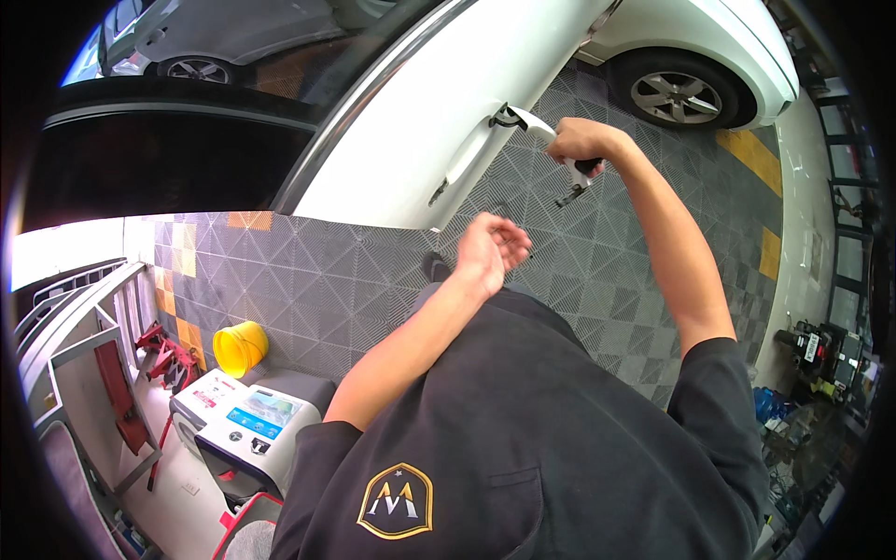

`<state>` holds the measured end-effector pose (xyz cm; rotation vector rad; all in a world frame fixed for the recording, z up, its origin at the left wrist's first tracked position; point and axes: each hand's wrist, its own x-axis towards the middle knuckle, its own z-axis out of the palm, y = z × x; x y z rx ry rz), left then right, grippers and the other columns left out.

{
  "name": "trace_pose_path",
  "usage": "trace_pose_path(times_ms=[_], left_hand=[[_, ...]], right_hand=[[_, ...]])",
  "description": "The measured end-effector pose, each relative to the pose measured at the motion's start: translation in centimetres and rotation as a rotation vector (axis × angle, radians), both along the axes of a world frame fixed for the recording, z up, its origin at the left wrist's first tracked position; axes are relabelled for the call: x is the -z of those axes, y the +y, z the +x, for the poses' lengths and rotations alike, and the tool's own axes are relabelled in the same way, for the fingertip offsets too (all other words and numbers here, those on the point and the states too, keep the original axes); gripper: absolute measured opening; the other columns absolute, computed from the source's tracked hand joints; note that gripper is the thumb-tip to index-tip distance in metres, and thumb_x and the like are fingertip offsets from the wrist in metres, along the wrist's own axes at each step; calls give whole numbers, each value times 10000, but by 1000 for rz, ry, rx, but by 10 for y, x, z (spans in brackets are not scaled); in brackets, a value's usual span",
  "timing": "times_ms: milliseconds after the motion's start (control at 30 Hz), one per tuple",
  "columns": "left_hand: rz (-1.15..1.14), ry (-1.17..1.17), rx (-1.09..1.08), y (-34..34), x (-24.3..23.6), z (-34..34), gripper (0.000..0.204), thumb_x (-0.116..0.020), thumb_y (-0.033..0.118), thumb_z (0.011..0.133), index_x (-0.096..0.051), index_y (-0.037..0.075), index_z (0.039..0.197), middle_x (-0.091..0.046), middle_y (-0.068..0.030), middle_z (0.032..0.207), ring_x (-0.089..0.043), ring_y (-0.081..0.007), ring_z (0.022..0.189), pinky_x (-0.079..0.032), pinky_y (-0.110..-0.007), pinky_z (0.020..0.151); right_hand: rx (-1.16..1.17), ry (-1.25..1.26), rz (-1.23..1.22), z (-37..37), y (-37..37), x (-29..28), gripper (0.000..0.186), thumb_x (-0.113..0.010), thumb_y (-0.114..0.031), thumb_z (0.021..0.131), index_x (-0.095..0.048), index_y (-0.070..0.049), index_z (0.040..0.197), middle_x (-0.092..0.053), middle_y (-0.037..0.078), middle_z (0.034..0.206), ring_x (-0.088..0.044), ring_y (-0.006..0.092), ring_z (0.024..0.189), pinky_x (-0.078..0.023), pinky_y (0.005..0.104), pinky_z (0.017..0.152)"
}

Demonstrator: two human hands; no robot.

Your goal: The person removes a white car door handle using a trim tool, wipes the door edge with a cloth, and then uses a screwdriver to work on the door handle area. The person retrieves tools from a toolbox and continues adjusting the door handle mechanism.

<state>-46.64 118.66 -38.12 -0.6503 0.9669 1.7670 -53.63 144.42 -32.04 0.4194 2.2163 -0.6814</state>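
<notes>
My right hand (586, 142) is closed around a white car door handle (536, 125), which stands out at an angle from the white car door (401, 121). One end of the handle still meets the door at a dark opening; a black bracket-like end hangs below my fist. Along the door runs the bare handle recess (469, 161), with a second small opening at its near end. My left hand (490, 252) hovers near the door's lower edge, palm turned up and fingers loosely bent apart. Nothing shows in it.
Ahead right is the car's wheel (679, 98). Grey patterned tiles (308, 280) cover the floor. A yellow bucket (240, 348) and a white-and-grey machine (247, 420) stand on the left, beside a metal railing (84, 299). Equipment (821, 359) lines the right wall.
</notes>
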Motion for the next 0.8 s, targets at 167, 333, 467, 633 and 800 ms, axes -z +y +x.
trace_pose_path(times_ms=[167, 333, 467, 633, 800], left_hand=[[-181, 643, 290, -5, 12, -13, 298, -495, 165, 914, -647, -88, 952, -633, -112, 787, -748, -280, 872, -619, -335, 606], [-184, 769, 527, -15, 17, -25, 312, -481, 139, 911, -681, -101, 899, -680, -150, 860, -749, -261, 862, -614, -323, 610], [-29, 739, 632, -21, 18, -22, 302, -492, 116, 890, -689, -109, 936, -711, -169, 937, -747, -252, 861, -607, -317, 612], [-34, 790, 775, -29, 9, -30, 310, -497, 114, 884, -705, -102, 964, -728, -173, 957, -746, -251, 866, -610, -329, 628], [10, 786, 726, -37, 23, -25, 296, -517, 109, 872, -721, -87, 960, -734, -174, 943, -747, -244, 855, -608, -330, 624]], right_hand=[[-58, -80, -15, -8, 0, -2, 252, -588, -174, 777, -660, 67, 764, -635, 122, 610, -634, 221, 479, -499, 381, 424], [-82, -30, 51, -8, 5, -2, 231, -569, -143, 808, -681, 58, 785, -670, 134, 642, -636, 203, 494, -500, 363, 445], [-132, -134, 208, -29, 4, -15, 287, -505, -43, 801, -708, 89, 954, -711, 156, 747, -689, 225, 602, -533, 375, 504], [-285, -158, 433, -61, 11, -16, 256, -549, -7, 772, -760, 67, 895, -732, 216, 856, -719, 331, 694, -567, 453, 583], [-387, -365, 474, -68, 8, -28, 226, -606, 20, 708, -750, 77, 872, -734, 216, 909, -726, 308, 698, -581, 418, 587]])
